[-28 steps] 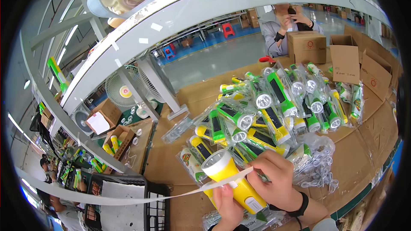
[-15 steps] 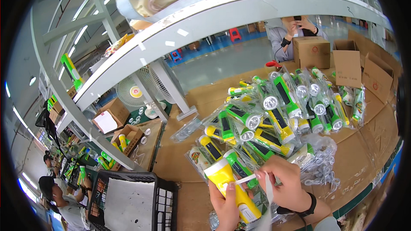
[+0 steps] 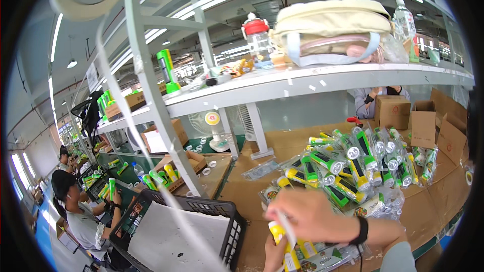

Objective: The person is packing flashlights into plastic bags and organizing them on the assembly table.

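a factory hall with ceiling lights surrounds a cardboard-covered tabletop (image 3: 428, 211), and at its left part sits a black crate (image 3: 235, 224), with a white sheet (image 3: 159, 236) lying inside. to the right of the crate, near the lower edge, the left hand (image 3: 275, 255) is wrapped around a yellow flashlight (image 3: 291, 262), partly hidden. right above it, also right of the crate, the right hand (image 3: 300, 214) is blurred, its fingers drawn together, pinching a short white strip (image 3: 288, 229) over the flashlight. farther right and beyond the crate lies a heap of bagged flashlights (image 3: 359, 174), green and yellow. a long white tape (image 3: 166, 191) hangs across the view of the crate, reaching up toward a tape roll (image 3: 83, 12). beyond the crate stand a fan (image 3: 213, 119) and, higher up, a shelf (image 3: 327, 80) bearing a cream bag (image 3: 333, 25). to the crate's left, a co-worker (image 3: 75, 216) holds a green flashlight (image 3: 112, 189). cardboard boxes (image 3: 392, 112) stand well apart from the crate, far right.
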The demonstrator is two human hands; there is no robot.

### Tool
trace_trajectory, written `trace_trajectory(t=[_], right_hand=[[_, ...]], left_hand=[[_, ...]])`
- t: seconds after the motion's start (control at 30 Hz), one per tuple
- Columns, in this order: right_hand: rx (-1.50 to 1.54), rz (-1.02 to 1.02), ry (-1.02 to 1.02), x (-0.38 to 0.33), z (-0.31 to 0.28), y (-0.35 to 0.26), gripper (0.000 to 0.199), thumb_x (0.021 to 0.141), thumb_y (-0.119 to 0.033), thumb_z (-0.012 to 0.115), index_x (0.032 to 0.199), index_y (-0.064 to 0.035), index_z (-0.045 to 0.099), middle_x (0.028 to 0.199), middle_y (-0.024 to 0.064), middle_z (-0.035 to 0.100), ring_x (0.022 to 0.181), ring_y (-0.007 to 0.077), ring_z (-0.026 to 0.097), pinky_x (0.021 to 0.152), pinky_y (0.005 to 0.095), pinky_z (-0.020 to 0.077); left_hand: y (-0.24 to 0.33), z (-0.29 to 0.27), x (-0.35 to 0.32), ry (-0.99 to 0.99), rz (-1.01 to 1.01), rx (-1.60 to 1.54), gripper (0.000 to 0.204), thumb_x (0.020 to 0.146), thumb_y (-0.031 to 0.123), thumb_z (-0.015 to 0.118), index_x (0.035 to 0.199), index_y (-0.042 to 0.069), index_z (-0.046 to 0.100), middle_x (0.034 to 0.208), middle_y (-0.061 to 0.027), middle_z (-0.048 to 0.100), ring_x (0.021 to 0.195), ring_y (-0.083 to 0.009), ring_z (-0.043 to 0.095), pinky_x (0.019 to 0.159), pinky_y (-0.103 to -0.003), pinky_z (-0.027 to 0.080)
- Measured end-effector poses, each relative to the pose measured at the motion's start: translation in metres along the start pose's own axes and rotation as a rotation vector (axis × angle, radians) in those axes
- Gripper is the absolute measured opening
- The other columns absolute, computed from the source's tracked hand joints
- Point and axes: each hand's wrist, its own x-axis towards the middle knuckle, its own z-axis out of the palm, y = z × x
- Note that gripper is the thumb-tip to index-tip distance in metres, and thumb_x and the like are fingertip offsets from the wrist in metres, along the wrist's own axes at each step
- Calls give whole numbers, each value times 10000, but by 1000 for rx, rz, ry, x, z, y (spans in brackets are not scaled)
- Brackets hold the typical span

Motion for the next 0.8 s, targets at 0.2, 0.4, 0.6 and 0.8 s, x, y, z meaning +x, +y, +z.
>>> trace_trajectory(t=[0.2,0.4,0.6,0.8], right_hand=[[-51,-13,-16,143,-41,107,86,799,-57,618,851,-45,551,819,95,581,822,272,588,764,382,460],[-123,-10,-78,199,-61,139,139,821,-92,641,861,-20,529,841,111,601,848,257,602,774,373,461],[-262,31,-134,199,-61,159,260,794,-200,716,885,-25,546,839,121,606,809,267,604,747,367,471],[-651,66,-149,189,-65,150,495,765,-380,759,1049,-35,545,1030,134,579,950,324,584,808,404,468]], left_hand=[[-15,-52,-15,53,-93,-111,310,909,185,652,1153,28,541,777,-35,602,617,-128,593,518,-262,482],[-10,-66,-18,81,-217,-360,248,914,180,635,1104,50,543,735,-28,581,589,-129,578,500,-258,471],[-24,-76,-18,67,-276,-442,259,913,161,631,1123,46,533,764,-46,591,596,-143,590,511,-262,483],[-30,-84,-29,88,-238,-413,292,910,157,638,1152,37,529,780,-45,597,607,-149,597,518,-265,486]])
